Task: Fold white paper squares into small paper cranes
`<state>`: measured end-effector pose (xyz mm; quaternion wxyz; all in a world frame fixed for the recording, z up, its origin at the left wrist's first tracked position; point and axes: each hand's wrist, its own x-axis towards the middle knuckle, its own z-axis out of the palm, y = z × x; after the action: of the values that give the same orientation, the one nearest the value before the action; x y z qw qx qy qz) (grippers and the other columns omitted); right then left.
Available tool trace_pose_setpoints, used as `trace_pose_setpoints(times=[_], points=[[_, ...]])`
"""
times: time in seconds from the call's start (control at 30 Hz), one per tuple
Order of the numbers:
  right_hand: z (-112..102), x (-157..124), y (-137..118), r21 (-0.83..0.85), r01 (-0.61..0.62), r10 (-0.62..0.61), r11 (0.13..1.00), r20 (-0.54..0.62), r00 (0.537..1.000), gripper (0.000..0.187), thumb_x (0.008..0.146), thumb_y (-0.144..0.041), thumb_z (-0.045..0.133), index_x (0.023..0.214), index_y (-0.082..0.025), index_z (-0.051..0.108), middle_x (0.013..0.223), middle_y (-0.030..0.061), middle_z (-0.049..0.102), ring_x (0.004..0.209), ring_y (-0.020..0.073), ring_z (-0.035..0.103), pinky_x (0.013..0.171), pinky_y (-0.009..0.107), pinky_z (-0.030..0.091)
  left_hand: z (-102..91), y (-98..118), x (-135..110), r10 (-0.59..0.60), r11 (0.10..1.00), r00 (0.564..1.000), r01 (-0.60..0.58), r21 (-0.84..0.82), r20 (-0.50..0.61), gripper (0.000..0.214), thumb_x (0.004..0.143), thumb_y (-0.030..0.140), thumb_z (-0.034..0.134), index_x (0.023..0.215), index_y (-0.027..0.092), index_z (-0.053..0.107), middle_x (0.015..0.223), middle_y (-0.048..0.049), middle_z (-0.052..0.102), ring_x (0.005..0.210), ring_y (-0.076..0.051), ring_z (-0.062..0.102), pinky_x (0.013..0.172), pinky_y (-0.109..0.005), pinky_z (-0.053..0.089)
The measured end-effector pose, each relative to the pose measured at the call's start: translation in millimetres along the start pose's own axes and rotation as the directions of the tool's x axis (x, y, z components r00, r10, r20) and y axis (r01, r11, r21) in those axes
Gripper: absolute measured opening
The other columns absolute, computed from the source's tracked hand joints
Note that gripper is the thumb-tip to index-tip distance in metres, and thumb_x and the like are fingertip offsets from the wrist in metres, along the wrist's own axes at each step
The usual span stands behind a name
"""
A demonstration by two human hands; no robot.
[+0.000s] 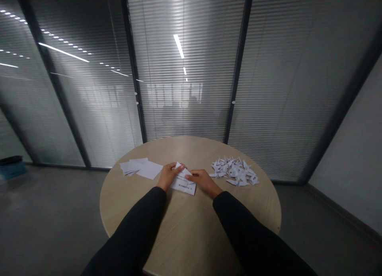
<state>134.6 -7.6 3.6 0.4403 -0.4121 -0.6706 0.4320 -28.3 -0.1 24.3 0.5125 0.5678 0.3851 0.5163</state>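
Both hands are at a partly folded sheet of paper [183, 185] with printed dark text, near the middle of the round table [191, 228]. My left hand [169, 175] grips its left side, thumb on top and fingers around the upper edge. From the right, my right hand [203, 181] pinches a folded flap of the same paper between thumb and fingers. The paper's upper part comes to a point, while its lower edge lies flat. Some fingertips are hidden behind the paper.
Left of my hands lie several flat white sheets [151, 170], overlapping. On the right is a heap of small folded white paper pieces [234, 172]. Behind the table stands a glass partition with blinds [185, 121]. A blue bin [12, 168] sits on the floor at far left.
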Motion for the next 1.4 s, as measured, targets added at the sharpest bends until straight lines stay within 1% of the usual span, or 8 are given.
trace_pose_setpoints(times=[0.3,0.57,0.8,1.0,1.13,1.23,1.3,1.4], points=[[-1,-1,1,-0.001,-0.005,0.005,1.000,-0.019,1.000,0.040,0.061,-0.051,0.068,0.065,-0.011,0.063,0.058,0.0011,0.059,0.053,0.0126,0.052,0.050,0.022,0.036,3.0,1,-3,0.003,1.000,1.000,-0.003,-0.009,-0.029,0.044,0.062,0.046,0.069,0.083,0.007,0.069,0.067,-0.0104,0.068,0.050,-0.013,0.057,0.047,-0.022,0.040],[-1,-2,-3,-0.037,-0.010,0.009,0.999,-0.026,1.000,0.036,0.061,-0.047,0.068,0.061,-0.012,0.063,0.055,0.0000,0.058,0.050,0.0113,0.049,0.048,0.022,0.034,0.0,-3,3,0.049,0.995,0.996,-0.054,-0.078,-0.069,0.041,0.065,0.045,0.067,0.079,0.006,0.070,0.076,-0.0143,0.069,0.058,-0.016,0.060,0.053,-0.024,0.044],[-1,-2,-2,-0.061,-0.015,0.014,0.998,-0.014,1.000,0.036,0.061,-0.047,0.068,0.061,-0.011,0.064,0.056,0.0009,0.060,0.051,0.0118,0.051,0.048,0.022,0.035,0.8,-3,1,-0.029,0.974,0.994,0.005,-0.228,-0.101,0.037,0.063,0.041,0.070,0.077,0.006,0.070,0.077,-0.0150,0.070,0.065,-0.018,0.064,0.062,-0.028,0.049],[-2,-3,2,-0.065,-0.030,0.030,0.997,0.009,0.999,0.038,0.061,-0.048,0.069,0.064,-0.010,0.067,0.056,0.0022,0.062,0.051,0.0124,0.053,0.049,0.022,0.036,1.4,6,-3,-0.131,0.943,0.978,0.073,-0.324,-0.161,0.032,0.066,0.033,0.069,0.084,0.007,0.068,0.077,-0.0145,0.070,0.067,-0.019,0.066,0.062,-0.028,0.051],[-3,-4,4,-0.017,-0.081,0.082,0.997,0.038,0.996,0.039,0.059,-0.048,0.071,0.066,-0.010,0.068,0.059,0.0036,0.064,0.052,0.0137,0.054,0.050,0.023,0.037,-1.8,10,-2,-0.111,0.954,0.967,0.038,-0.298,-0.230,0.033,0.069,0.037,0.066,0.083,0.007,0.067,0.082,-0.0154,0.070,0.069,-0.018,0.066,0.060,-0.025,0.051],[-3,-5,1,-0.001,-0.102,0.102,0.995,0.030,0.994,0.039,0.057,-0.048,0.072,0.066,-0.010,0.069,0.059,0.0037,0.065,0.054,0.0140,0.055,0.052,0.024,0.037,-2.5,6,0,-0.071,0.986,0.985,0.046,-0.158,-0.155,0.041,0.066,0.047,0.066,0.079,0.007,0.068,0.075,-0.0148,0.069,0.063,-0.018,0.065,0.054,-0.025,0.048],[-3,-5,-2,-0.006,-0.102,0.102,0.995,0.015,0.995,0.040,0.056,-0.048,0.072,0.065,-0.010,0.069,0.058,0.0033,0.064,0.053,0.0135,0.054,0.052,0.024,0.036,-1.7,2,0,-0.069,0.998,0.996,0.069,-0.003,-0.055,0.043,0.059,0.047,0.071,0.073,0.006,0.068,0.065,-0.0133,0.068,0.054,-0.017,0.062,0.047,-0.024,0.044],[-2,-6,-5,-0.004,-0.111,0.111,0.994,0.013,0.994,0.040,0.056,-0.049,0.072,0.063,-0.010,0.068,0.056,0.0027,0.063,0.053,0.0127,0.052,0.051,0.023,0.035,-0.1,-2,0,-0.085,0.992,0.996,0.088,0.091,-0.040,0.042,0.054,0.045,0.075,0.072,0.007,0.069,0.059,-0.0103,0.066,0.048,-0.016,0.059,0.044,-0.023,0.039]])
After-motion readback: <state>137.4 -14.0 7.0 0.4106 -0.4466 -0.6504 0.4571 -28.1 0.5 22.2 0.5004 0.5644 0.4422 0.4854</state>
